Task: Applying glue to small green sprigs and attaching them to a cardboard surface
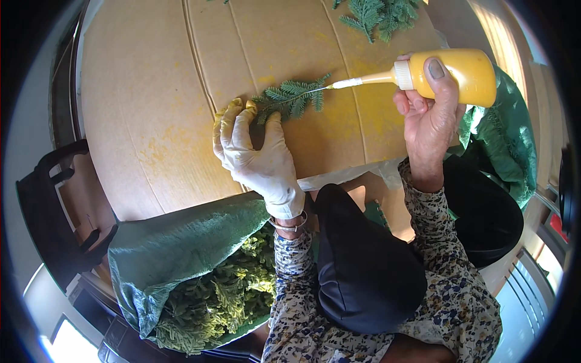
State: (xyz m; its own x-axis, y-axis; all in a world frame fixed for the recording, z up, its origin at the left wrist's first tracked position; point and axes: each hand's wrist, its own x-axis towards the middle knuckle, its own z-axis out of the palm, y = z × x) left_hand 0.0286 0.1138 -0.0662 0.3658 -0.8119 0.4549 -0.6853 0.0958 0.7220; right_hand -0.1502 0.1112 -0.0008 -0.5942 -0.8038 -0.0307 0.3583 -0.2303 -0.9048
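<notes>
A small green fir sprig point(293, 97) lies over the cardboard on the table, its stem end pointing left. My left hand point(257, 148), in a white glove with yellow-stained fingertips, pinches the sprig at that end. Bare, my right hand point(433, 109) grips a squeeze bottle point(457, 75) full of yellow liquid, tipped on its side. The bottle's long nozzle point(357, 81) has white wrapping near its end, and its thin tip meets the sprig's right part; whether it touches I cannot tell.
Creased cardboard point(163, 85) with yellow smears covers the table. More green sprigs point(387, 18) lie at its far right. A green sack point(175, 242) holding yellowish-green sprigs point(224, 296) stands near left, a black chair point(66, 212) beyond it. Another green sack point(508, 139) is at right.
</notes>
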